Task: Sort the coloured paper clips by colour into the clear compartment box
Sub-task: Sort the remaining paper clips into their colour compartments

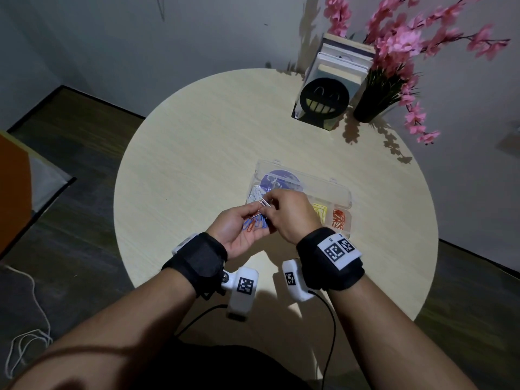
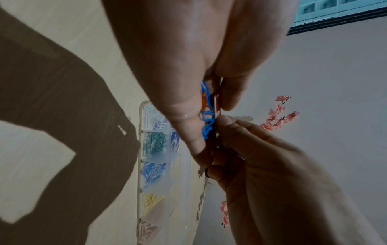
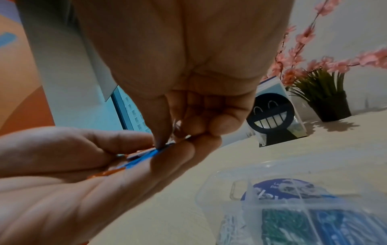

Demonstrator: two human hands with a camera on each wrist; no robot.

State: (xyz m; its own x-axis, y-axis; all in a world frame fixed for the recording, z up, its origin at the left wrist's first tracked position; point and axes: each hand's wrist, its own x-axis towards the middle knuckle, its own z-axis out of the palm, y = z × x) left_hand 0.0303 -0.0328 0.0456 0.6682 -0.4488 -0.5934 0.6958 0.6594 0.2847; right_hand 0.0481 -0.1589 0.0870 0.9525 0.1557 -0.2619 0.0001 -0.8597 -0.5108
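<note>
While both hands meet above the table [image 1: 197, 142], the left hand [image 1: 239, 229] lies palm up with its fingers loosely curled round a small bunch of clips [image 1: 254, 223]: several blue and at least one orange, the exact count hidden by the fingers. The right hand [image 1: 289, 213] comes over it from the right, thumb and forefinger closed in a pinch on one white clip [image 1: 264, 204] that sticks up just above the left fingertips.

One clear box [image 1: 342, 192] sits open on the table, just beyond and to the right of the fingers, its lid folded back with a round purple sticker [image 1: 281, 180] showing through. The head view shows three filled compartments: white clips [image 1: 254, 192] just past the left fingertips, yellow [image 1: 320, 211] and orange-red [image 1: 339, 218] to the right of the right hand; the middle ones are hidden by that hand.

The left wrist view fills the gap, showing five compartments in a row: white [image 2: 154, 118], green [image 2: 156, 143], blue [image 2: 154, 171], yellow [image 2: 150, 201] and a reddish one [image 2: 147, 230] at the end. It also shows blue loops [image 2: 208, 122] squeezed between the left thumb and fingers. The right wrist view shows the pinch from beneath, the thumb tip pressed down on the blue clips [image 3: 142, 159] in the left palm.

One bookend [image 1: 323, 101] with a grinning face, holding books, and one dark vase [image 1: 371, 104] of pink blossoms stand well beyond the fingers.
</note>
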